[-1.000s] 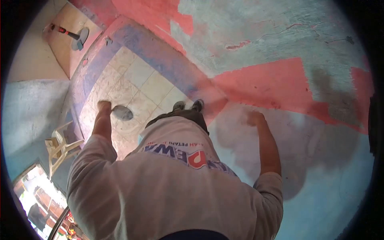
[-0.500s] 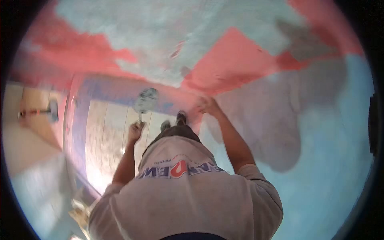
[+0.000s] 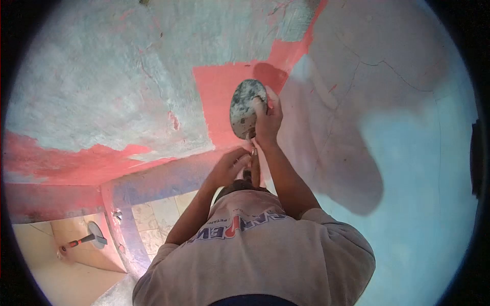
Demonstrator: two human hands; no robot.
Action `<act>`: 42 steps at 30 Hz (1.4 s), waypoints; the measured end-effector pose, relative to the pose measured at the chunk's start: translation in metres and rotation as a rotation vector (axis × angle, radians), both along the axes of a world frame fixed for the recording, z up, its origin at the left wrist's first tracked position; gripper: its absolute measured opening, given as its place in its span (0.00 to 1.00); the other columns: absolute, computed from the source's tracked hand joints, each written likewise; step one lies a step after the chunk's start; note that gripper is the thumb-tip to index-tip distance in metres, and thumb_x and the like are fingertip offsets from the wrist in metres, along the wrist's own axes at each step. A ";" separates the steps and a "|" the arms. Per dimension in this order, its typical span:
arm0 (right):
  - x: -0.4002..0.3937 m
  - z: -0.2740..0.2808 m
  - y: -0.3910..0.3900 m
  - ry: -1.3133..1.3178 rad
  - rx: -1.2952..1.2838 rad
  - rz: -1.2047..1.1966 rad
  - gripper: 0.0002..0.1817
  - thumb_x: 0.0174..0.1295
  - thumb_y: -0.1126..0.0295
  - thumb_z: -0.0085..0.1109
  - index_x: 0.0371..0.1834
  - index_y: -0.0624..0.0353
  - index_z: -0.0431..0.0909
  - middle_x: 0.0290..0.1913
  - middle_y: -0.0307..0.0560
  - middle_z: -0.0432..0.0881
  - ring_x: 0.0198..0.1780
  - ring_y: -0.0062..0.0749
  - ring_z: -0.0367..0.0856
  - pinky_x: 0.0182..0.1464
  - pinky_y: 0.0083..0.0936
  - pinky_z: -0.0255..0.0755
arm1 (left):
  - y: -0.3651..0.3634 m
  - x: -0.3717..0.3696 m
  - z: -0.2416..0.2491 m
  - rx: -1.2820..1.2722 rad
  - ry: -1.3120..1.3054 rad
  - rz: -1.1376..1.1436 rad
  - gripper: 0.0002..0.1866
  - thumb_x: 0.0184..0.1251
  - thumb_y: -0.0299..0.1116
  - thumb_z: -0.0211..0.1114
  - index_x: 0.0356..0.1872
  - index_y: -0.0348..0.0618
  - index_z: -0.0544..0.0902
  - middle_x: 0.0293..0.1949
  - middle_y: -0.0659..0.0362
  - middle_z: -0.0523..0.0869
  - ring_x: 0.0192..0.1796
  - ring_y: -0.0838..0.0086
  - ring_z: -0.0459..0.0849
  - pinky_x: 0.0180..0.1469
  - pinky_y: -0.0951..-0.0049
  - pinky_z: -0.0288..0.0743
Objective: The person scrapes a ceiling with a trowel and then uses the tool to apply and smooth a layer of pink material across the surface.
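Disc partly covered by right hand, lettering partly lost in folds, shirt cut off below

The round grey disc has a smooth face, a little glossy, with dark blotches. The grey-green wall patch at left looks rough and matt. The grey printed shirt is of soft matt cloth.
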State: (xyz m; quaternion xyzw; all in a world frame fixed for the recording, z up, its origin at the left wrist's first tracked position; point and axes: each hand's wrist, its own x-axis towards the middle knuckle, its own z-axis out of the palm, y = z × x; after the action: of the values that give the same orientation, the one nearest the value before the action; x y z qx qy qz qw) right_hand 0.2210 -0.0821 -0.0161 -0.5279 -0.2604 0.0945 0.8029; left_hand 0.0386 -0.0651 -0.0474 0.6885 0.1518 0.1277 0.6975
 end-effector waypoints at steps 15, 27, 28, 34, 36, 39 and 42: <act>0.132 -0.012 0.036 0.096 -0.397 -0.058 0.22 0.68 0.54 0.68 0.35 0.68 0.87 0.30 0.47 0.88 0.31 0.27 0.83 0.37 0.32 0.76 | 0.073 0.215 0.029 0.053 -0.251 0.567 0.15 0.77 0.37 0.65 0.44 0.31 0.86 0.35 0.62 0.87 0.35 0.81 0.82 0.37 0.73 0.77; 0.145 -0.039 0.053 -0.066 -0.308 -0.045 0.20 0.67 0.58 0.69 0.45 0.69 0.88 0.35 0.51 0.91 0.37 0.34 0.88 0.47 0.32 0.81 | 0.095 0.220 -0.001 0.071 -0.256 0.533 0.14 0.78 0.35 0.65 0.48 0.30 0.86 0.39 0.60 0.89 0.41 0.80 0.83 0.43 0.73 0.79; 0.143 -0.038 0.052 -0.088 -0.289 -0.063 0.20 0.67 0.58 0.69 0.45 0.68 0.88 0.35 0.51 0.91 0.38 0.35 0.88 0.48 0.32 0.80 | 0.096 0.221 -0.004 0.083 -0.260 0.530 0.14 0.78 0.35 0.65 0.48 0.30 0.86 0.39 0.60 0.89 0.41 0.80 0.83 0.43 0.73 0.79; 0.143 -0.030 0.048 -0.003 -0.366 -0.004 0.18 0.66 0.59 0.69 0.43 0.67 0.89 0.37 0.51 0.89 0.42 0.37 0.87 0.52 0.36 0.79 | 0.091 0.224 -0.003 0.083 -0.283 0.562 0.14 0.78 0.35 0.64 0.49 0.31 0.85 0.40 0.60 0.89 0.41 0.80 0.84 0.44 0.72 0.80; 0.142 -0.042 0.055 -0.145 -0.290 -0.154 0.22 0.65 0.55 0.69 0.37 0.69 0.88 0.30 0.55 0.88 0.34 0.42 0.88 0.44 0.39 0.79 | 0.093 0.221 -0.007 0.069 -0.267 0.539 0.15 0.79 0.35 0.64 0.51 0.31 0.85 0.43 0.59 0.89 0.43 0.79 0.85 0.46 0.72 0.81; 0.143 -0.043 0.060 -0.190 -0.273 -0.213 0.23 0.65 0.54 0.70 0.35 0.69 0.88 0.28 0.57 0.88 0.30 0.45 0.89 0.40 0.40 0.80 | 0.096 0.224 -0.007 0.020 -0.253 0.547 0.15 0.79 0.36 0.64 0.52 0.31 0.85 0.45 0.58 0.89 0.44 0.78 0.85 0.46 0.72 0.82; 0.142 -0.029 0.050 -0.172 -0.342 -0.159 0.20 0.66 0.57 0.69 0.41 0.68 0.88 0.36 0.57 0.89 0.39 0.41 0.88 0.49 0.38 0.79 | 0.091 0.227 -0.003 -0.118 -0.276 0.534 0.16 0.79 0.36 0.65 0.53 0.31 0.85 0.46 0.58 0.89 0.44 0.78 0.86 0.46 0.73 0.82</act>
State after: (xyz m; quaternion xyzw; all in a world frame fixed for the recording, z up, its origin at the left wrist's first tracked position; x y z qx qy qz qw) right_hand 0.3628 -0.0324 -0.0456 -0.6815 -0.2657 0.0285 0.6813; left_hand 0.2656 0.0261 -0.0505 0.5587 0.2382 0.3897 0.6923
